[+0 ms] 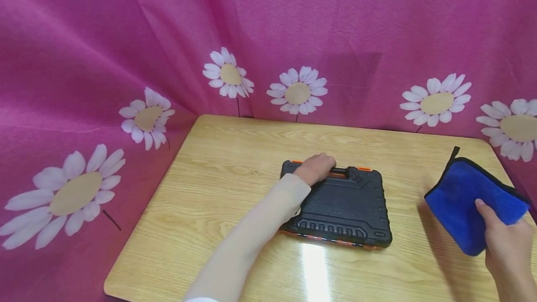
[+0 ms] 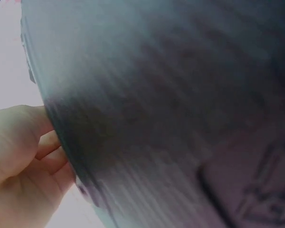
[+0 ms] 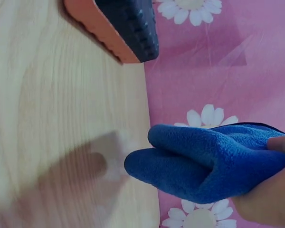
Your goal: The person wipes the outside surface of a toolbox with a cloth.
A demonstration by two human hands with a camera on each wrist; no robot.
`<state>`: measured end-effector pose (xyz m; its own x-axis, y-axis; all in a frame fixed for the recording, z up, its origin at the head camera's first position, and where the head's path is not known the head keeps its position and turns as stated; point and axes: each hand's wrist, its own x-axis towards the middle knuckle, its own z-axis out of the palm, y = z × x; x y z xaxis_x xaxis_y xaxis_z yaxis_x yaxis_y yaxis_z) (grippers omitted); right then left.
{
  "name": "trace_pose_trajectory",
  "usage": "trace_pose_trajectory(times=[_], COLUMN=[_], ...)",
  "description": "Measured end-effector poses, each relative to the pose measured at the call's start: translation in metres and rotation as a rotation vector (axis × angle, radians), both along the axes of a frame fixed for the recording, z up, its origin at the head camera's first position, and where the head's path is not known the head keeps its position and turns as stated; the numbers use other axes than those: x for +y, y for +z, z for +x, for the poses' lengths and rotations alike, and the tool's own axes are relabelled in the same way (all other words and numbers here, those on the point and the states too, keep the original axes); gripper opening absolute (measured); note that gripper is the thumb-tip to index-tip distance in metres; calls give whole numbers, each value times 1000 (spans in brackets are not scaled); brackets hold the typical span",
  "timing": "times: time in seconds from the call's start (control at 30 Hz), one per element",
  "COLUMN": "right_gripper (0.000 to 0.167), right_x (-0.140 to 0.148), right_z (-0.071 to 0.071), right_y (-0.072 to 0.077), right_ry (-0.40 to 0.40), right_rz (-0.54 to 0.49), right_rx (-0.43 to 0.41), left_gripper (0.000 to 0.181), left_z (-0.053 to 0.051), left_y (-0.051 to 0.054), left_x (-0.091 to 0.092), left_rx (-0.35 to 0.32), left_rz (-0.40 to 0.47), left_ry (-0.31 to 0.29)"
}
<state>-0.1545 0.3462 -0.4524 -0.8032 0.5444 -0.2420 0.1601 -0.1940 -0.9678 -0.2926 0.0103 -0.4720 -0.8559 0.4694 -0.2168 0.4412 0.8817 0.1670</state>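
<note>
A black plastic carrying case [image 1: 344, 211] with orange trim lies on the wooden table. At its far edge, my left hand [image 1: 317, 168] grips the case by the handle side, its fingertips partly hidden in the head view. The left wrist view has the case's dark, blurred lid [image 2: 156, 95] filling most of the picture, with the thumb and fingers [image 2: 26, 152] at its edge. Over to the right, my right hand [image 1: 509, 246] holds a folded blue cloth [image 1: 461, 204] with black edging and a small black loop. The thumb presses on the cloth, which hangs above the table.
The light wooden table [image 1: 218, 171] has rounded corners. Behind it and at both sides hangs a magenta curtain [image 1: 356, 22] printed with large white daisies. Light reflects off the tabletop in front of the case.
</note>
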Motion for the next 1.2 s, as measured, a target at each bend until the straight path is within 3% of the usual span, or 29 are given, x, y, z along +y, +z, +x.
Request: trace_pose_trajectory(times=[0.1,0.3,0.57,0.87,1.13,1.2], right_gripper=[36,24,18,16,19,12], right_x=[2,0,-4,-11,-9,-9], right_z=[0,0,3,3,5,5], right_y=[-3,-16,-33,-33,-36,-38], right_ry=[-34,-3,131,200,221,244], right_rz=[10,132,227,378,465,522], right_rx=[-21,-93,-72,-171,-147,-148], left_gripper=[20,19,20,17,11,14], left_z=[-1,-3,-2,-1,1,3], left_y=[-3,-5,-5,-1,7,9], left_x=[1,1,1,-2,-5,-6], left_rx=[9,12,30,36,29,33], left_rz=[0,-37,-59,-80,-75,-87], left_ry=[2,10,-15,-38,-92,-106])
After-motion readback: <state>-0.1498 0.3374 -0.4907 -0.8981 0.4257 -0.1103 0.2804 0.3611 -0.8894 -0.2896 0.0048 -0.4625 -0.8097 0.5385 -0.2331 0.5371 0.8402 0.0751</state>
